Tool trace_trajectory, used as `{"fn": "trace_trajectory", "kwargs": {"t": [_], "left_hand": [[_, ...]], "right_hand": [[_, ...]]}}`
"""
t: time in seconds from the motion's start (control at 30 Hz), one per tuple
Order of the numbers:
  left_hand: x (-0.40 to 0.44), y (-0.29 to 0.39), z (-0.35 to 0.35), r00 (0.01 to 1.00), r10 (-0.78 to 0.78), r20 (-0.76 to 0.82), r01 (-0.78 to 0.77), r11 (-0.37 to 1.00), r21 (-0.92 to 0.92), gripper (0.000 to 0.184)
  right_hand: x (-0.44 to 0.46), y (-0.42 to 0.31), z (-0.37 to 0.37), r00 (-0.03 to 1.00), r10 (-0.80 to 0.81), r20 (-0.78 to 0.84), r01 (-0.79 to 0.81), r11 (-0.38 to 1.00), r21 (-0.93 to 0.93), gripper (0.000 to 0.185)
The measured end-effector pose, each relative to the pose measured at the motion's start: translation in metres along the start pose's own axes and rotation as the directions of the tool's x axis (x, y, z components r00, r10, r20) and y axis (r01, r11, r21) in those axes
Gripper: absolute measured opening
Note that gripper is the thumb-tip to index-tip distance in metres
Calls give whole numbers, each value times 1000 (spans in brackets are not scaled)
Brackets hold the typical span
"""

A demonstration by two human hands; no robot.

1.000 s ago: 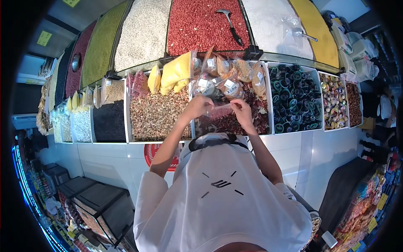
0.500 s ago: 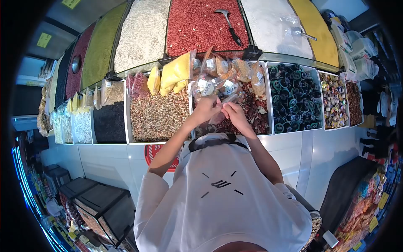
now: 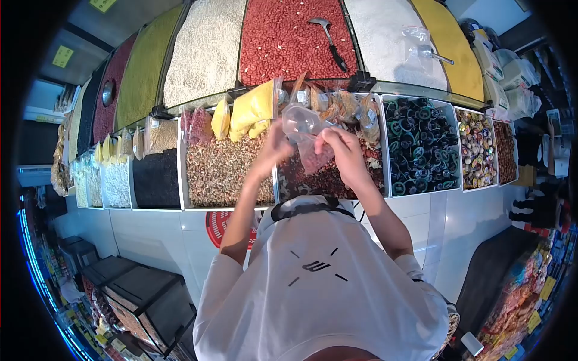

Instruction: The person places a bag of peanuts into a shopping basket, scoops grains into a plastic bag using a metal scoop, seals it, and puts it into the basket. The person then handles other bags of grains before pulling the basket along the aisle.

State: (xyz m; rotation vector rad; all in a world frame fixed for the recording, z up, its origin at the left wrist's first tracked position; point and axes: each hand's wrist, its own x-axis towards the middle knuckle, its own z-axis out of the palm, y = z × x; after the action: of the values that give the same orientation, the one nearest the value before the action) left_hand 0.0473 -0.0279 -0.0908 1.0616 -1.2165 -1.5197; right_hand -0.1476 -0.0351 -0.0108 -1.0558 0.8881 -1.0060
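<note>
A clear plastic zip bag [image 3: 313, 157] with small reddish contents hangs in front of me, above a bin of dark dried pieces [image 3: 361, 174]. Its top is spread wide. My right hand [image 3: 343, 150] is closed on the bag's right edge in a pinch. To the left of the bag is my left hand [image 3: 274, 150], smeared by motion, so its fingers do not show clearly. Behind both hands, several filled bags [image 3: 346, 105] with white labels lie along the back of the bin.
Yellow-filled bags [image 3: 251, 107] rest by a bin of mixed dried pieces [image 3: 229, 171]. Farther back, a ladle [image 3: 331, 45] lies on red peanuts [image 3: 274, 39], and a metal scoop [image 3: 436, 55] lies on white grain. Dark wrapped items [image 3: 421, 144] fill the bin at right. Below is a red basket [image 3: 218, 228].
Both hands were close together at the bag's top; they have moved apart, and the bag's mouth has opened wide. My left hand has shifted left.
</note>
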Motion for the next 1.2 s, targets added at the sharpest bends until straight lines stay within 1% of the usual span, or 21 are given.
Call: {"fn": "trace_trajectory", "kwargs": {"t": [0.03,0.07,0.17,0.2,0.23,0.27,0.3,0.33,0.4,0.47,0.5,0.53,0.6,0.63,0.7,0.8,0.87,0.97,1.03,1.13,1.2], "left_hand": [[-5,-3,20,999,5,45,-4,1000,-30,96],[-7,3,31,996,60,70,-72,979,193,105],[16,-32,32,991,136,-11,-134,985,110,93],[22,-13,35,991,65,-114,-71,996,-51,86],[28,-1,36,979,-21,-202,-24,976,-217,80],[34,-3,30,977,-143,-160,83,939,-334,66],[41,2,27,986,-93,-137,35,925,-378,63],[47,8,24,992,-41,-116,-11,907,-421,60],[61,15,12,991,-68,-111,16,910,-414,58],[80,17,-2,990,-100,-101,51,915,-401,56],[93,14,-9,995,-86,-52,62,932,-357,53],[104,20,-13,997,-76,-2,71,948,-311,50],[128,32,-20,998,-62,7,61,953,-296,42],[143,40,-28,995,-94,37,100,959,-264,39],[180,48,-45,989,-116,88,133,969,-209,32],[232,74,-55,995,-81,-62,71,986,-149,42],[252,78,-67,990,-120,-75,105,978,-178,43],[268,51,-83,931,-274,-239,233,955,-184,36],[268,28,-92,927,-246,-281,207,965,-162,35],[269,10,-96,913,-245,-325,171,956,-240,32],[277,12,-99,897,-190,-398,135,977,-162,35]], "right_hand": [[2,-10,9,999,51,10,-51,993,105,23],[5,-14,15,999,49,15,-50,994,102,23],[14,-29,25,974,-59,219,75,995,-68,20],[19,-30,23,973,-59,224,77,994,-74,20],[25,-30,18,956,-193,222,243,943,-226,17],[34,-31,12,913,-325,245,398,840,-369,14],[48,-25,0,823,-488,289,564,648,-512,11],[57,-27,-12,793,-526,307,577,487,-656,24],[72,-21,-30,867,-425,260,456,465,-759,50],[95,20,-58,958,-131,254,271,700,-661,73],[120,58,-74,931,-106,349,277,829,-485,67],[131,50,-74,930,-117,349,286,827,-484,67],[153,35,-73,885,254,390,-139,944,-300,57],[167,28,-69,924,163,344,-23,925,-378,44],[204,21,-67,944,141,298,-32,939,-344,40],[263,13,-69,973,99,210,-23,942,-335,27],[291,10,-72,983,145,117,-99,939,-328,30],[311,27,-83,973,230,31,-213,936,-280,33],[313,37,-87,950,311,-34,-308,909,-281,31],[312,50,-94,965,252,-76,-262,883,-389,27],[318,44,-96,974,214,-75,-225,888,-400,28]]}}
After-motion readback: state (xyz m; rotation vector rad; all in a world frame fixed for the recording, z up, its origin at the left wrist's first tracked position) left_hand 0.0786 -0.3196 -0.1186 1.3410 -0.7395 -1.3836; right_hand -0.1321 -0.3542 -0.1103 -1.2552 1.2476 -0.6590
